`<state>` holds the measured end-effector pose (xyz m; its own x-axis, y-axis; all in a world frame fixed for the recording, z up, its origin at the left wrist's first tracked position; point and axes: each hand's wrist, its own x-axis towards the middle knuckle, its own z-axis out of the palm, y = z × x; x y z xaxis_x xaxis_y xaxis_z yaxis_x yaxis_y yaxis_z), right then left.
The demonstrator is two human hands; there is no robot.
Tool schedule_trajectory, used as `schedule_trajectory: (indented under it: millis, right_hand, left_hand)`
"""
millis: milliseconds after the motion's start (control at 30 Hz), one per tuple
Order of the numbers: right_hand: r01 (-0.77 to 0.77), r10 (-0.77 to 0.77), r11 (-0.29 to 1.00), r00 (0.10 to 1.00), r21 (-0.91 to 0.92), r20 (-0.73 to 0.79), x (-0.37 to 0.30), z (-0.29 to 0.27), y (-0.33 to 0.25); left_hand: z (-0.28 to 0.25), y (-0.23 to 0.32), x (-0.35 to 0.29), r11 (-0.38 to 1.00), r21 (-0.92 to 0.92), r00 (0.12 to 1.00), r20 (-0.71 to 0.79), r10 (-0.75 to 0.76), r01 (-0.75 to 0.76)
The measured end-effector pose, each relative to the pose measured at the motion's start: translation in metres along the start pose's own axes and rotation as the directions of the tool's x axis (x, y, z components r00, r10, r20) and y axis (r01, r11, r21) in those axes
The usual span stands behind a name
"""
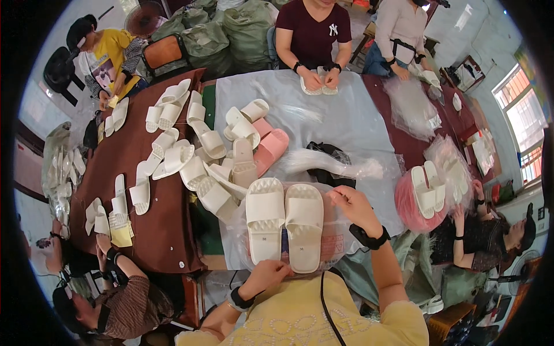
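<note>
A pair of cream-white moulded foam slippers (284,225) lies side by side, soles down, on a clear plastic bag (332,242) at the near edge of the table (161,242). The left hand (266,273) pinches the heel end of the pair, fingers closed on it. The right hand (351,203) is curled on the bag edge just beside the right slipper. The slippers look light, a little flexible and not fragile; I judge the heel or the strap is the good place to hold. The bag film is thin and probably slippery. The table has a brown cover and a pale grey sheet (340,115), with many loose white slippers (196,155) and 1 pink pair (268,147). Other people work around it, in a crowded workroom.
</note>
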<state>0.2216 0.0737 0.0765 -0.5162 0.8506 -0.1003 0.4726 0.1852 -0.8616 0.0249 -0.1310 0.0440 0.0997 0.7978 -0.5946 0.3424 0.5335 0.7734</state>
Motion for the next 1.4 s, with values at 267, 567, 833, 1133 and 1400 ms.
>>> schedule_trajectory:
  millis: [267, 567, 833, 1133, 1400]
  right_hand:
    - [0.127, -0.126, 0.992, 0.991, -0.022, 0.04, 0.02, 0.016, 0.015]
    - [0.133, -0.053, 0.958, 0.952, -0.253, 0.301, 0.047, 0.037, 0.027]
    - [-0.068, 0.005, 0.961, 0.973, 0.267, 0.23, 0.044, 0.047, 0.037]
    - [-0.256, 0.243, 0.434, 0.956, 0.864, 0.162, 0.037, 0.038, 0.053]
    - [-0.223, 0.391, 0.168, 0.909, 0.96, 0.143, 0.043, 0.033, 0.051]
  left_hand:
    - [0.006, 0.001, 0.003, 0.984, -0.176, 0.999, 0.038, 0.017, -0.01]
    - [0.013, 0.038, 0.049, 0.959, -0.242, 0.987, -0.104, 0.126, -0.148]
    - [0.015, 0.042, 0.06, 0.969, -0.233, 0.995, -0.061, 0.073, -0.085]
    - [-0.004, 0.007, -0.009, 0.866, -0.379, 0.945, -0.136, 0.298, -0.327]
    - [-0.034, -0.01, -0.05, 0.459, -0.768, 0.815, -0.139, 0.562, -0.447]
